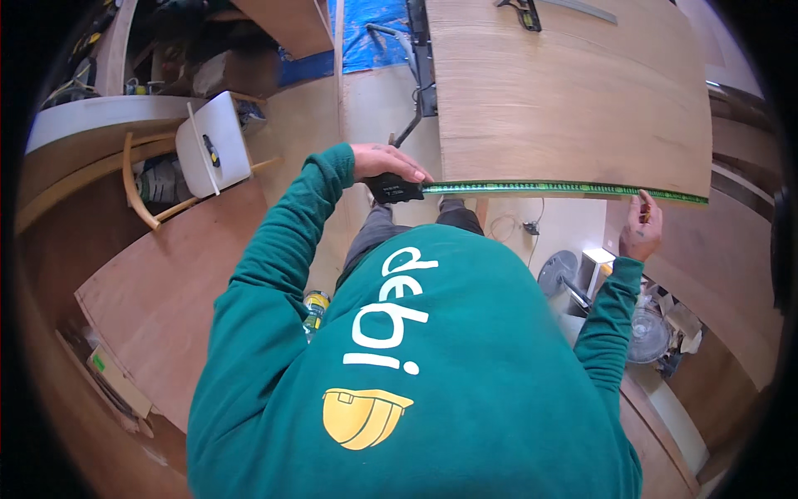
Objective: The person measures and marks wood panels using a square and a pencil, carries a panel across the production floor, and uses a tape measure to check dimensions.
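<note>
My left hand (387,161) is closed around the black case of a tape measure (396,190) at the left front corner of a plywood board (573,100). From the case the green tape blade (532,188) runs out to the right along the board's near edge, reaching close to its right corner. My right hand (642,229) is at the blade near that end, index finger stretched up to it and the other fingers curled. A small reddish sliver shows between those fingers, too small to name. On the board's far side lie a black-headed square (525,15) and a metal rule (582,10).
At left stands a wooden chair with a white seat (214,150), a yellow-black knife (211,151) on it. Black metal supports (413,75) stand along the board's left side, near blue sheeting (374,41). A fan (648,334) and cables (532,227) are at lower right.
</note>
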Demonstrator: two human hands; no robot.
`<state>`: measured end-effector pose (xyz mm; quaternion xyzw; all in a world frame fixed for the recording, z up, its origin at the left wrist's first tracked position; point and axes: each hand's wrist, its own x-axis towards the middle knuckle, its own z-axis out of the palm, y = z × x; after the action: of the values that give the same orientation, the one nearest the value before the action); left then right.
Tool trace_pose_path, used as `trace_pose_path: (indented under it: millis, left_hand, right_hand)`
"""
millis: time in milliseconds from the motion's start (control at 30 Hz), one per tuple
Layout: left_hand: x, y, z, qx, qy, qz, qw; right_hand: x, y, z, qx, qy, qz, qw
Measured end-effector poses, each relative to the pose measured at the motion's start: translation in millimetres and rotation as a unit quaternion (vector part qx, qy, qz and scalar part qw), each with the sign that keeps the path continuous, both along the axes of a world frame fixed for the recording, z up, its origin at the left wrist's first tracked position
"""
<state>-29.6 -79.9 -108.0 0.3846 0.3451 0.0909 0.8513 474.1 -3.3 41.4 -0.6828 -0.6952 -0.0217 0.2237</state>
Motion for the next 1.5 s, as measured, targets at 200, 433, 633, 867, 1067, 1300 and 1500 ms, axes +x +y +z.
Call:
trace_pose_path:
  millis: [200,433,633,867,1067,1300,1500]
  left_hand:
    - [4,3,-3,0.006,-0.006,-0.010,1.000]
    - [9,5,-1,0.001,0.008,-0.012,1.000]
    - [11,5,14,-0.004,0.011,0.000,1.000]
    - [6,14,55,0.003,0.031,-0.008,0.999]
    - [-13,57,75,0.076,0.019,-0.011,0.997]
    - [-129,150,91,0.068,0.062,0.072,0.993]
    - [-195,265,99,0.106,0.145,0.108,0.978]
  right_hand:
    - [5,-22,-8,-0.025,0.033,-0.031,0.999]
    - [5,-24,-25,-0.065,0.130,-0.063,0.987]
    - [11,-5,-50,-0.098,0.190,-0.090,0.973]
    - [-19,8,-36,-0.031,0.219,-0.114,0.969]
    - [-47,43,-22,0.043,0.307,-0.108,0.945]
    - [-121,36,-31,0.045,0.284,-0.157,0.945]
    - [-173,8,-27,0.006,0.237,-0.180,0.955]
